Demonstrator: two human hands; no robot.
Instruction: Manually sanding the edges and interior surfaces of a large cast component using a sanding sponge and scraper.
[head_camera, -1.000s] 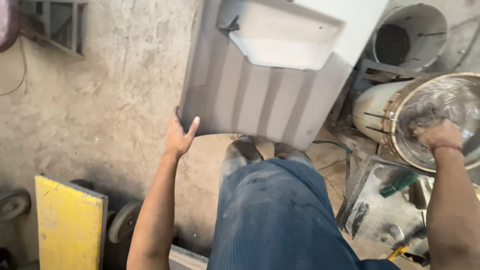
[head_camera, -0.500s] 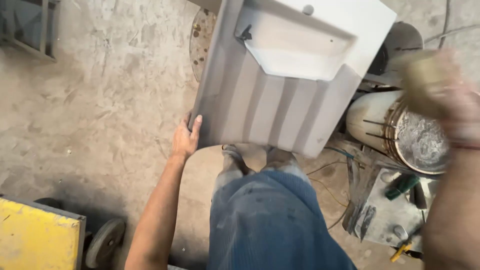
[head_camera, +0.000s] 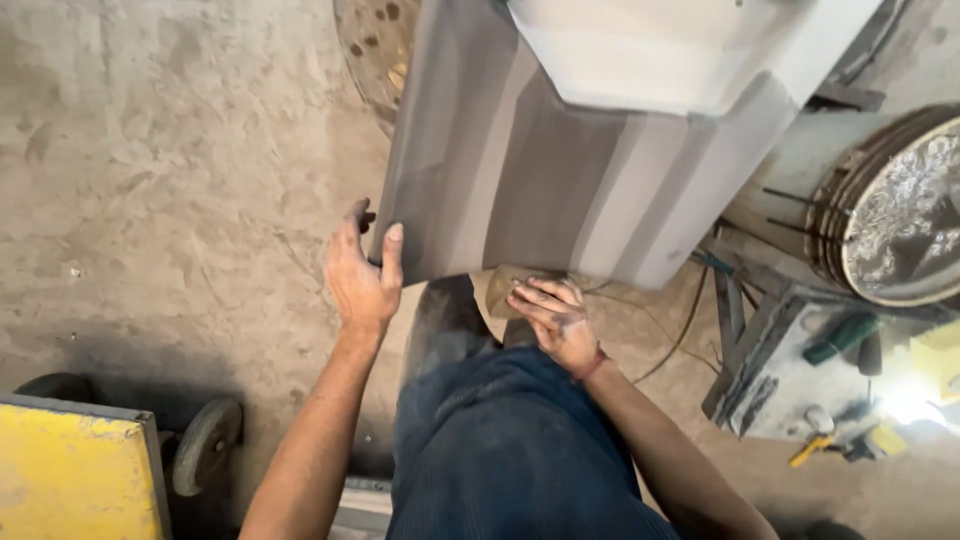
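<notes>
You stand on a dusty, stained concrete floor (head_camera: 150, 150), looking down over your blue trousers (head_camera: 510, 450). Your left hand (head_camera: 362, 272) is clamped on the lower left corner of a large grey panel (head_camera: 540, 170), thumb on its face, fingers behind the edge. The panel stands tilted before your knees. Your right hand (head_camera: 555, 318) presses a small tan pad (head_camera: 503, 288) against the panel's bottom edge, fingers flat on it. A yellow wheeled cart (head_camera: 70, 470) sits lower left; a round drum (head_camera: 890, 215) and scattered tools lie to the right.

A large grey ribbed panel (head_camera: 560, 180) stands tilted, with what looks like a sanding pad (head_camera: 503, 290) against its lower edge.
</notes>
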